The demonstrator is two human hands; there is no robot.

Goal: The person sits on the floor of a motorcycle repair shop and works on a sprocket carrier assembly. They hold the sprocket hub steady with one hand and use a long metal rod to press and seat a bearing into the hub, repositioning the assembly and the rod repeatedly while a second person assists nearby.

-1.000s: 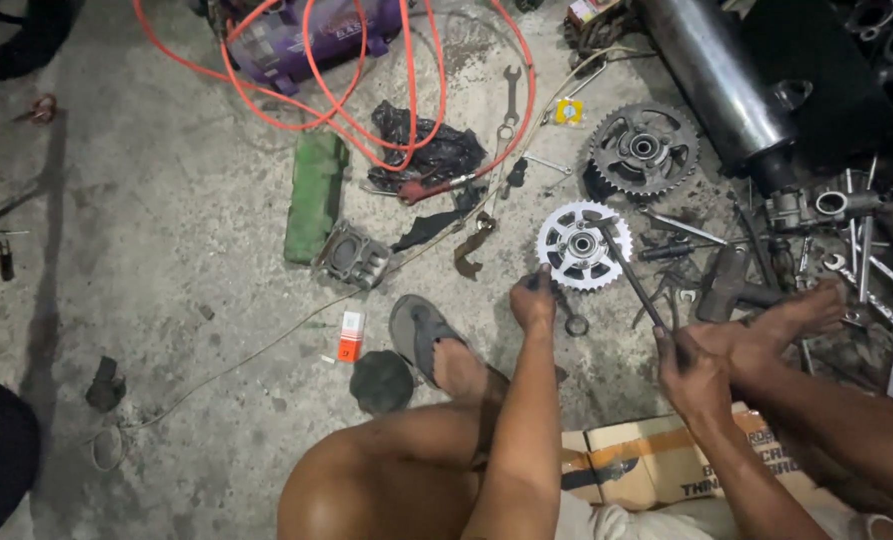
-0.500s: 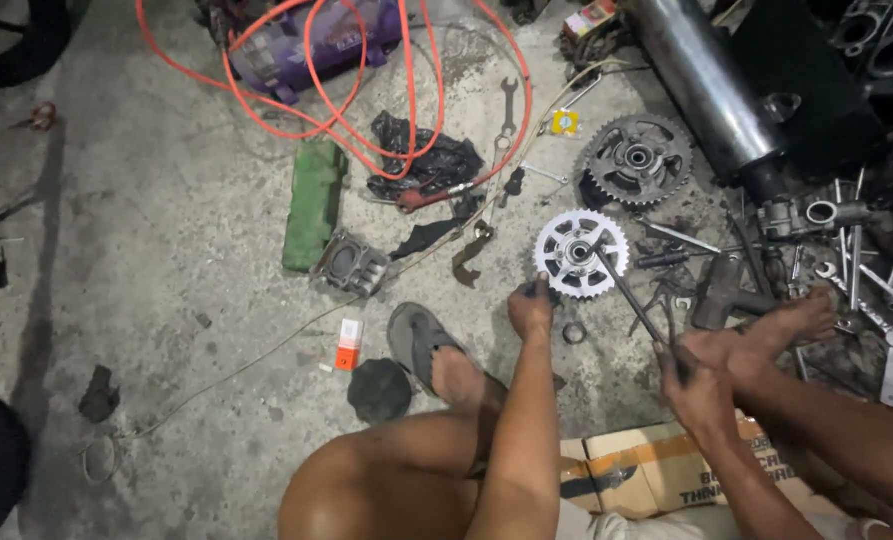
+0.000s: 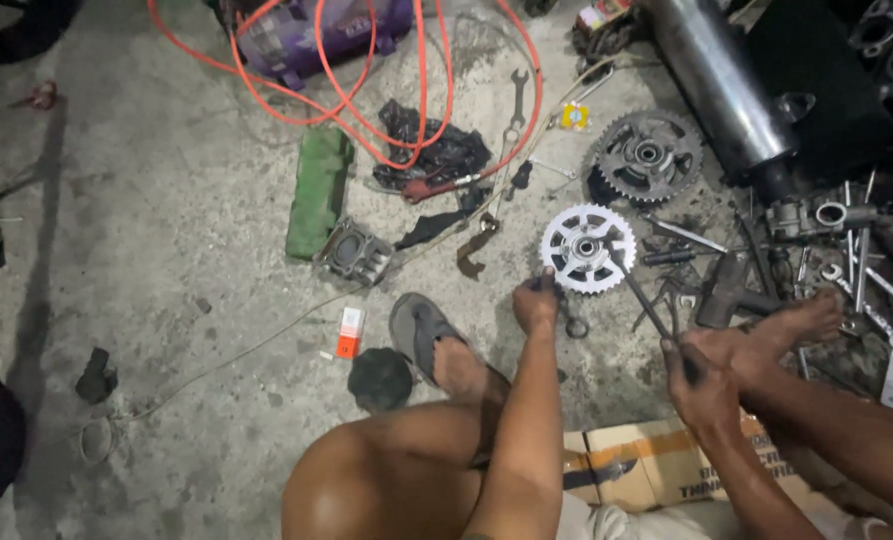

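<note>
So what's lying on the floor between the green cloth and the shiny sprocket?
In the head view, between green cloth and shiny sprocket: a small engine cylinder block, black rag strip, rusty bracket.

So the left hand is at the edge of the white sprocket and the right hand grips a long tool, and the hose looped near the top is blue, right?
Not quite: the head view shows the hose is orange, not blue. The left hand is at the white sprocket and the right hand grips the long tool, as you said.

light: dim, flat overhead | shadows: soft; dark corners | glare: sheen on metal pipe (image 3: pixel 721 80) | focus: slightly soft
</note>
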